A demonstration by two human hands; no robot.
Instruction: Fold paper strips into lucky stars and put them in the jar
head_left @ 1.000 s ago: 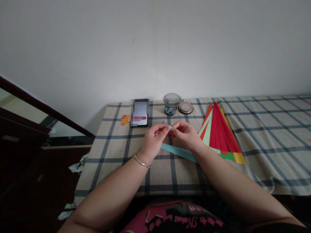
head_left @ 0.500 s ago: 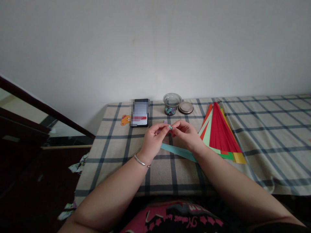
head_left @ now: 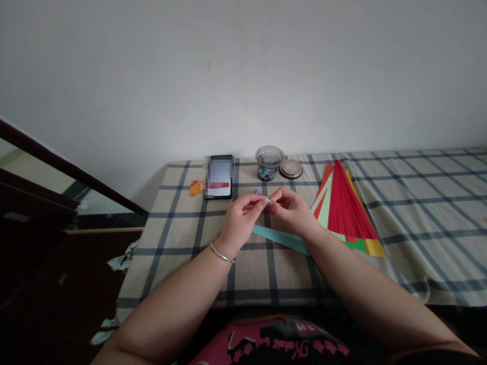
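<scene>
My left hand point(head_left: 241, 218) and my right hand point(head_left: 292, 210) meet above the checked tablecloth point(head_left: 182, 238), fingertips pinched together on one end of a teal paper strip point(head_left: 279, 238). The strip trails down under my right wrist onto the cloth. A silver bangle sits on my left wrist. A small purple bit shows just behind my fingertips.
A fan of red, green, orange and yellow paper strips point(head_left: 342, 208) lies right of my hands. At the back stand an open clear jar point(head_left: 269, 163) with small coloured pieces, its lid point(head_left: 291, 169), a phone point(head_left: 219, 177) and an orange bear sticker point(head_left: 196, 188). Paper scraps lie on the floor at left.
My fingers have shifted slightly on the strip's end; the hands stay in the same place. Nothing else has moved.
</scene>
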